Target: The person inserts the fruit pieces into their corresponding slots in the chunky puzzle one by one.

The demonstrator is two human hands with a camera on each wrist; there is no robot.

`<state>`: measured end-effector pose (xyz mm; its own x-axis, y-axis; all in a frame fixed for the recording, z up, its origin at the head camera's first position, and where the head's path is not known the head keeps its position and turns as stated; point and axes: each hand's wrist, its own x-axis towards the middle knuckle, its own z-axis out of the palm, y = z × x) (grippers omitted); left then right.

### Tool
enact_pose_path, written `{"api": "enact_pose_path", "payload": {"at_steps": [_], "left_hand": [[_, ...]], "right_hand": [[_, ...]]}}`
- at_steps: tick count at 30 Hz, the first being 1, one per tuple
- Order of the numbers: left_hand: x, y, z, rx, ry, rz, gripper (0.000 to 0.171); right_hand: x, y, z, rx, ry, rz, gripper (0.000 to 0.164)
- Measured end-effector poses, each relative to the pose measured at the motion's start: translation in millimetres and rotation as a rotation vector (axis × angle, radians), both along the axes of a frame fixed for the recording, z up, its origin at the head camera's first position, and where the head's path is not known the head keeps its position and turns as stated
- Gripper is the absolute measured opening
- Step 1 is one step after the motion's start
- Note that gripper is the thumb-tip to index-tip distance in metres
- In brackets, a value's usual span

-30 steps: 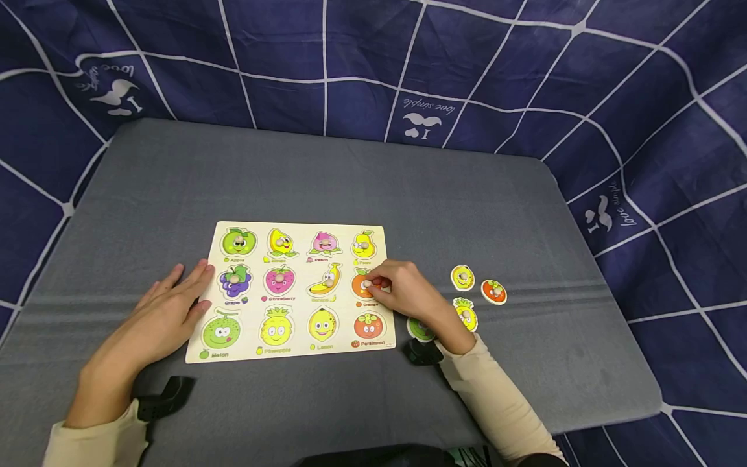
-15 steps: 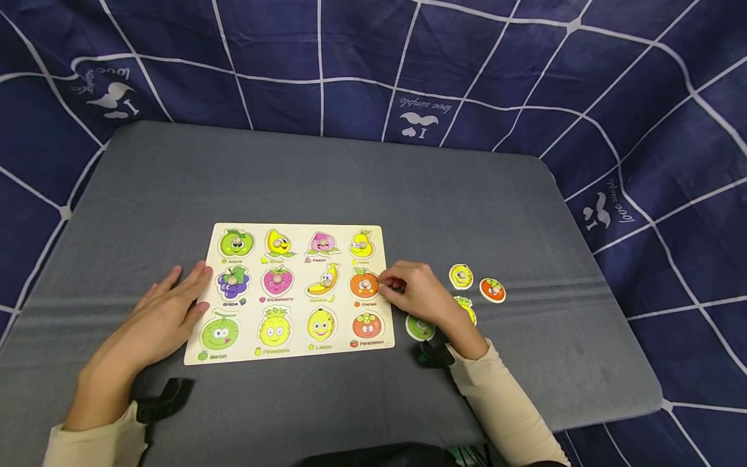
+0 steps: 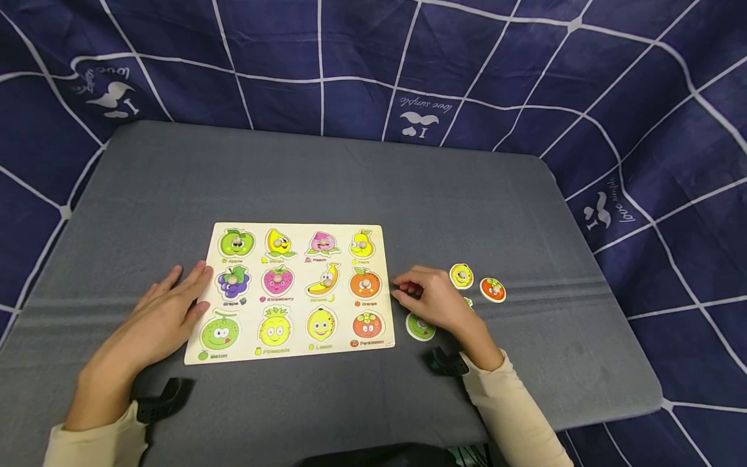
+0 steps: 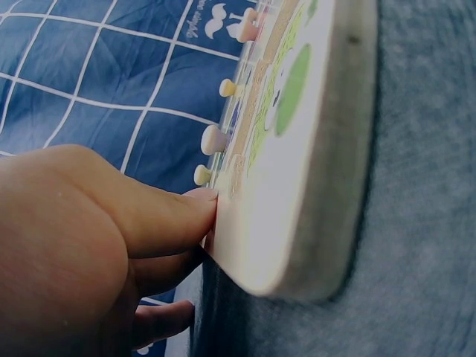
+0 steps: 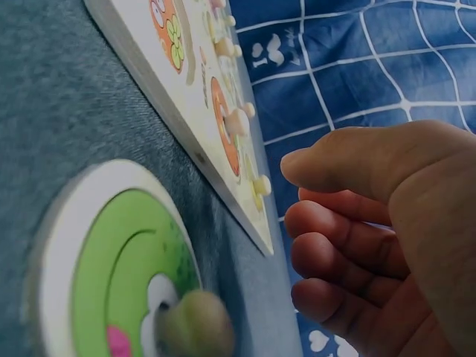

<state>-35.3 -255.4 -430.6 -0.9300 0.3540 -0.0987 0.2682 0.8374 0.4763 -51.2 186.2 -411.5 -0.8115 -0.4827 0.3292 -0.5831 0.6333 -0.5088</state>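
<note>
1. The puzzle board (image 3: 299,285) is seemingly made of pale wood; its printed face is smooth with a soft sheen, and its side edge is left plain and matt.
2. Small knobs (image 5: 238,121) are fixed on the set-in fruits, smooth and wood-like.
3. The loose melon piece (image 5: 130,260) is faced with a smooth, satiny print; similar printed faces are seen on the lemon piece (image 3: 462,276) and persimmon piece (image 3: 493,290).
4. The table is covered in matt grey cloth (image 3: 292,175), finely napped and lightly creased.
5. The blue curtain (image 3: 280,39) is made of thin, wrinkled fabric, faintly shiny.
6. Soft matt cloth is seen in the cream sleeves (image 3: 513,402).
7. The black wrist mounts (image 3: 166,399) are apparently moulded in plastic.
</note>
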Motion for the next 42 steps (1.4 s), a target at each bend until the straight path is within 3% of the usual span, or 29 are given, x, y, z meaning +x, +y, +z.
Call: {"api": "enact_pose_path", "payload": {"at_steps": [24,42], "left_hand": [[-0.1,1,-0.4,-0.001,0.021,0.002,0.057],[1.4,1,-0.6,0.007,0.023,0.006,0.057]], "right_hand": [[36.7,26,-11.0,-0.028,-0.003,-0.097,0.009],[54.8,32,-12.9,0.046,0.026,-0.137,0.014]]}}
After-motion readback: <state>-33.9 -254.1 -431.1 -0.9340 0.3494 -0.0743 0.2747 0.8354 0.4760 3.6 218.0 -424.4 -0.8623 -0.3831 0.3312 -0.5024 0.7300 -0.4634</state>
